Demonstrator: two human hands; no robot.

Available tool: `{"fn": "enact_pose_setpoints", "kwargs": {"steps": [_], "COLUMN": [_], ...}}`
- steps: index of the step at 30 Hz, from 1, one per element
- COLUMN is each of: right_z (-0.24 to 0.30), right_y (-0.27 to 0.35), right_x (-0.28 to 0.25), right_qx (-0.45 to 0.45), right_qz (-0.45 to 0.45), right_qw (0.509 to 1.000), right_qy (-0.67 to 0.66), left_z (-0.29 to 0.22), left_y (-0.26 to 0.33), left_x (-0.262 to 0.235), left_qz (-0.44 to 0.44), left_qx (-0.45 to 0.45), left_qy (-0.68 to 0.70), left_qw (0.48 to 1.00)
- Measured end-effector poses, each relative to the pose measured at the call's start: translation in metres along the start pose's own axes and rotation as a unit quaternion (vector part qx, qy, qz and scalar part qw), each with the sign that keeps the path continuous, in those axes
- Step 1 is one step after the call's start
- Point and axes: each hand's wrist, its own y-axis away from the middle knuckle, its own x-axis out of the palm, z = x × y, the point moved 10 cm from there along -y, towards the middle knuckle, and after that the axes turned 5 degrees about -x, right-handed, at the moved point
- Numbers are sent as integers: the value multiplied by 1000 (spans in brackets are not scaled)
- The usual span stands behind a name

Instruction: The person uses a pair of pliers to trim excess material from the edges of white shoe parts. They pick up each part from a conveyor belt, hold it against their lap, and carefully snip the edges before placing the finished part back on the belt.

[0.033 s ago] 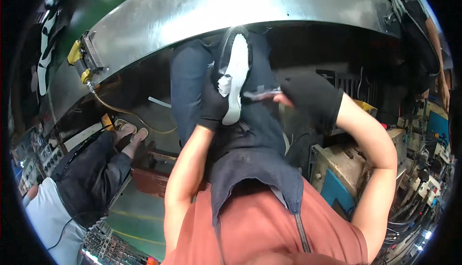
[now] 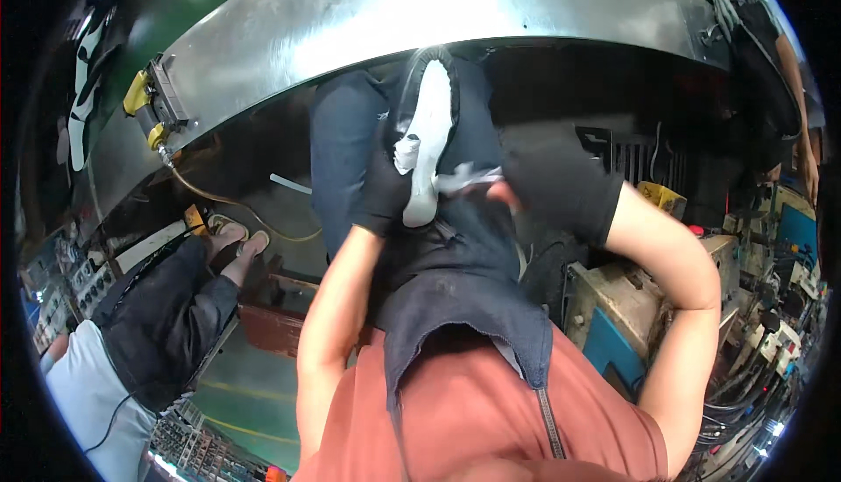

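A dark shoe upper (image 2: 406,105) lies sole side up across my thighs, its long white bottom board (image 2: 434,105) facing me and its toe near the metal table. My left hand (image 2: 385,186), in a black glove, is closed around the shoe's left side, with a white-wrapped thumb or finger pressed on the board. My right hand (image 2: 547,171), also black-gloved, is closed on a silvery metal hand tool (image 2: 470,179). Motion smears this tool, so its exact kind is unclear. Its tip is beside the narrow heel part of the shoe; whether it touches I cannot tell.
A curved metal table (image 2: 385,9) spans the far side. A yellow air tool (image 2: 147,110) with a hose (image 2: 210,195) sits at its left end. Another person (image 2: 166,316) sits at lower left. Machinery and a worn box (image 2: 618,298) stand at right.
My right hand has moved slightly left, bringing the tool's tip closer to the shoe's heel part. The shoe and my left hand have barely shifted.
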Motion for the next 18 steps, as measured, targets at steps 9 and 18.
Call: {"fn": "enact_pose_setpoints", "kwargs": {"steps": [9,18], "right_z": [-55,60], "right_y": [14,6], "right_x": [53,-36], "right_qx": [17,-182], "right_qz": [-70,-190], "right_qw": [989,965], "right_qy": [-129,-16], "left_z": [9,-5], "left_y": [4,9], "left_x": [5,3], "left_qz": [32,67], "left_qx": [-169,61], "left_qy": [265,-103], "left_qw": [949,991]}}
